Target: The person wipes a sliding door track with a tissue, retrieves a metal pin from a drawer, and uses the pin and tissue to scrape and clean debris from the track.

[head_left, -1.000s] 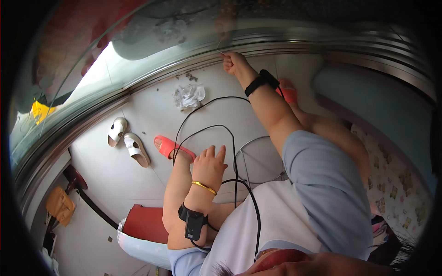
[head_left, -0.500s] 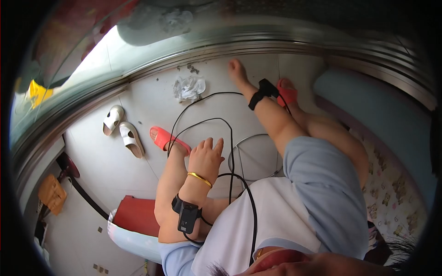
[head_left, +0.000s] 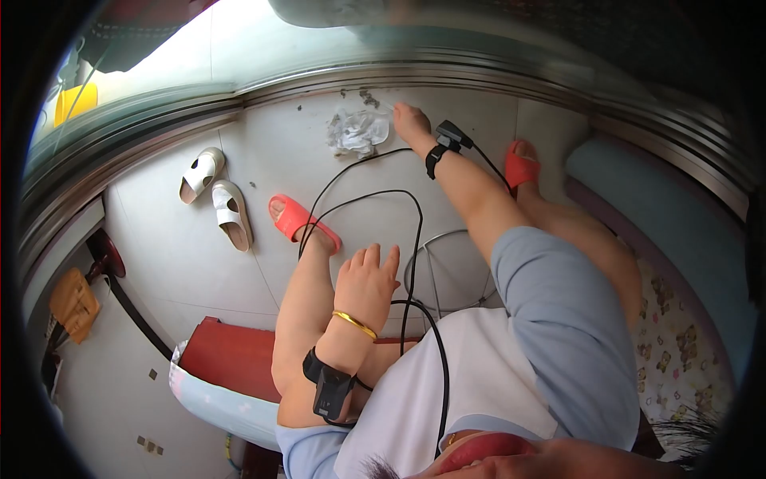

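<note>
My left hand (head_left: 367, 281), with a gold bracelet (head_left: 354, 324) at its wrist, hangs palm down above my lap, its fingers spread and empty. My right hand (head_left: 411, 122) reaches out low by the window or door track (head_left: 319, 89), fingers closed in a pinch. A faint thin thing shows at its fingertips, too small to name. Just left of that hand lies crumpled white tissue (head_left: 356, 133) on the tiles, with dark debris (head_left: 369, 99) beside it. Both wrists carry black strapped devices with cables.
White shoes (head_left: 230, 215) stand at the left of the floor, near my feet in red slippers (head_left: 295, 218). A round metal frame (head_left: 451, 231) is beneath my right arm. Black cables (head_left: 420, 231) loop between my arms. A red-topped padded seat (head_left: 231, 355) is at lower left.
My right hand has come down from the track toward the tissue; a thin pointed item showed in it earlier. My left hand has barely moved. The view has shifted slightly.
</note>
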Tool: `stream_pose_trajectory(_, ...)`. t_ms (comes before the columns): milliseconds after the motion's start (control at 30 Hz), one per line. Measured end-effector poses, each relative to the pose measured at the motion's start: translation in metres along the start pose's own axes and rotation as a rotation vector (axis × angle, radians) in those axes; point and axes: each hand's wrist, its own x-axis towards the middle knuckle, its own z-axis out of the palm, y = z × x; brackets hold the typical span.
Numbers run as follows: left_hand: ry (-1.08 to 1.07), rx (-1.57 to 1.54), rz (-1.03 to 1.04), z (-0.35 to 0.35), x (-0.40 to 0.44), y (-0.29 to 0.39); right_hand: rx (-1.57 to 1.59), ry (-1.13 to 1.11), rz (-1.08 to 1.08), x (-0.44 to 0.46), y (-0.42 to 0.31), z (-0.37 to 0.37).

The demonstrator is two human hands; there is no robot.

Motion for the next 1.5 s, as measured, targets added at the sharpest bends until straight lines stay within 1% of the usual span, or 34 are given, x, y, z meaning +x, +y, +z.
stream_pose_trajectory(33, 0.002, -0.024, -0.014, -0.001, -0.002, -0.002, -0.003, -0.003, -0.003, -0.002, -0.006, -0.002)
stream_pose_trajectory(100, 0.031, -0.026, -0.013, -0.003, -0.005, -0.006, 0.142, 0.272, 0.2, -0.002, -0.011, -0.003)
stream_pose_trajectory(133, 0.057, -0.025, -0.011, -0.004, -0.007, -0.007, 0.139, 0.264, 0.198, -0.001, -0.012, -0.003)
stream_pose_trajectory(200, 0.052, -0.037, -0.018, -0.004, -0.01, -0.009, 0.004, 0.098, 0.248, 0.003, -0.011, 0.0)
stream_pose_trajectory(233, 0.052, -0.043, -0.018, -0.004, -0.011, -0.011, 0.004, 0.094, 0.246, 0.004, -0.012, 0.004)
stream_pose_trajectory(300, 0.046, -0.044, -0.024, -0.004, -0.013, -0.013, -0.088, -0.066, 0.028, 0.007, -0.022, 0.002)
stream_pose_trajectory(333, 0.041, -0.043, -0.029, -0.004, -0.014, -0.014, -0.089, -0.068, 0.026, 0.01, -0.027, 0.0)
stream_pose_trajectory(400, 0.057, -0.05, -0.032, -0.007, -0.014, -0.015, 0.026, 0.152, 0.11, 0.013, -0.036, -0.002)
stream_pose_trajectory(433, 0.071, -0.053, -0.029, -0.009, -0.014, -0.015, 0.026, 0.146, 0.107, 0.014, -0.035, 0.001)
stream_pose_trajectory(500, 0.053, -0.055, -0.037, -0.01, -0.014, -0.017, -0.157, -0.081, 0.097, 0.016, -0.033, 0.005)
stream_pose_trajectory(533, 0.037, -0.055, -0.04, -0.012, -0.014, -0.018, -0.155, -0.083, 0.095, 0.014, -0.033, 0.007)
stream_pose_trajectory(600, 0.027, -0.041, -0.049, -0.011, -0.011, -0.021, -0.003, 0.085, 0.035, 0.002, -0.042, -0.002)
stream_pose_trajectory(633, 0.016, -0.029, -0.055, -0.011, -0.01, -0.022, -0.008, 0.083, 0.029, -0.006, -0.049, -0.007)
stream_pose_trajectory(700, 0.052, -0.004, -0.066, -0.015, -0.007, -0.026, 0.195, 0.277, 0.036, -0.024, -0.061, -0.012)
stream_pose_trajectory(733, 0.084, 0.032, -0.076, -0.017, -0.006, -0.029, 0.298, 0.369, -0.039, -0.033, -0.07, -0.007)
stream_pose_trajectory(767, 0.097, 0.032, -0.083, -0.017, -0.005, -0.034, 0.444, 0.283, -0.039, -0.046, -0.085, -0.005)
stream_pose_trajectory(800, 0.165, 0.027, -0.158, -0.015, -0.004, -0.039, 0.589, 0.194, -0.038, -0.063, -0.101, -0.004)
stream_pose_trajectory(833, 0.23, 0.022, -0.233, -0.013, -0.003, -0.045, 0.898, -0.024, 0.053, -0.08, -0.118, -0.006)
stream_pose_trajectory(867, 0.242, 0.023, -0.239, -0.01, -0.001, -0.053, 1.196, -0.255, 0.148, -0.097, -0.137, -0.012)
stream_pose_trajectory(933, 0.583, -0.195, -0.325, -0.007, 0.002, -0.068, 1.263, -0.494, 0.125, -0.129, -0.175, -0.034)
stream_pose_trajectory(967, 0.595, -0.196, -0.326, -0.009, 0.001, -0.073, 1.258, -0.497, 0.114, -0.145, -0.192, -0.046)
stream_pose_trajectory(1033, 0.702, -0.351, -0.369, -0.011, 0.001, -0.078, 1.359, -0.527, 0.053, -0.17, -0.213, -0.066)
stream_pose_trajectory(1067, 0.664, -0.452, -0.452, -0.02, -0.001, -0.075, 1.239, -0.511, -0.039, -0.176, -0.217, -0.073)
stream_pose_trajectory(1100, 0.746, -0.671, -0.482, -0.023, -0.002, -0.071, 1.117, -0.492, -0.127, -0.181, -0.219, -0.08)
stream_pose_trajectory(1167, 0.975, -0.61, -0.346, -0.002, 0.005, -0.088, 1.121, -0.501, -0.152, -0.191, -0.218, -0.085)
stream_pose_trajectory(1233, 0.963, -0.672, -0.366, -0.003, 0.003, -0.086, 1.101, -0.439, -0.433, -0.184, -0.206, -0.071)
stream_pose_trajectory(1267, 0.942, -0.732, -0.395, -0.004, 0.001, -0.086, 0.914, -0.269, -0.649, -0.174, -0.204, -0.085)
stream_pose_trajectory(1333, 0.931, -0.789, -0.431, -0.02, -0.01, -0.075, 0.674, -0.163, -0.555, -0.143, -0.176, -0.071)
stream_pose_trajectory(1400, 0.91, -0.838, -0.476, -0.027, -0.021, -0.068, 0.414, 0.002, -0.409, -0.105, -0.128, -0.033)
stream_pose_trajectory(1433, 0.786, -0.809, -0.485, -0.027, -0.025, -0.066, 0.42, -0.003, -0.404, -0.09, -0.112, -0.025)
stream_pose_trajectory(1467, 0.663, -0.78, -0.491, -0.025, -0.026, -0.065, 0.234, 0.001, -0.447, -0.076, -0.099, -0.019)
stream_pose_trajectory(1500, 0.653, -0.778, -0.495, -0.02, -0.028, -0.064, 0.047, 0.004, -0.484, -0.064, -0.092, -0.012)
